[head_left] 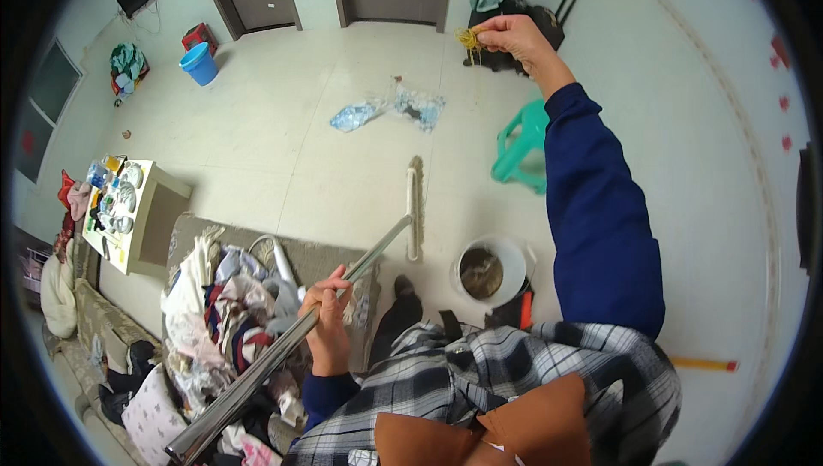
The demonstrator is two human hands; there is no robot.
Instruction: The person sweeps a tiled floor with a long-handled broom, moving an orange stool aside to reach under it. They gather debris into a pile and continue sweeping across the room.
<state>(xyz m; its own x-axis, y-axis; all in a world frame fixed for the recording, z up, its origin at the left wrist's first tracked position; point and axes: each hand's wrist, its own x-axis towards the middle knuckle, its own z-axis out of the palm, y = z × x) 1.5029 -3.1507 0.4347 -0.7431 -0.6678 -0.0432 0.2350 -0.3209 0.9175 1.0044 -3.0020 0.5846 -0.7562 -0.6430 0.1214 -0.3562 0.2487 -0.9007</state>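
My left hand (327,324) is wrapped round the shiny metal pole of a flat mop (377,252), which slants from the lower left up to the floor. Its narrow pale head (412,209) lies on the tiles, with a line of dark dirt along its edge. Stretched out to the upper right, my right hand (514,41) pinches a small tangle of yellow string (468,38), and a few strands dangle below. Between my arms, near my feet, stands a white bucket (520,270) with something brownish inside.
A green plastic stool (507,157) stands beyond the bucket. Crumpled blue-and-white plastic (356,115) lies mid-floor. Clothes (244,294) are heaped on a padded bench at left, near a cluttered white table (159,209). Further off are a blue bucket (199,65) and dark luggage (544,24).
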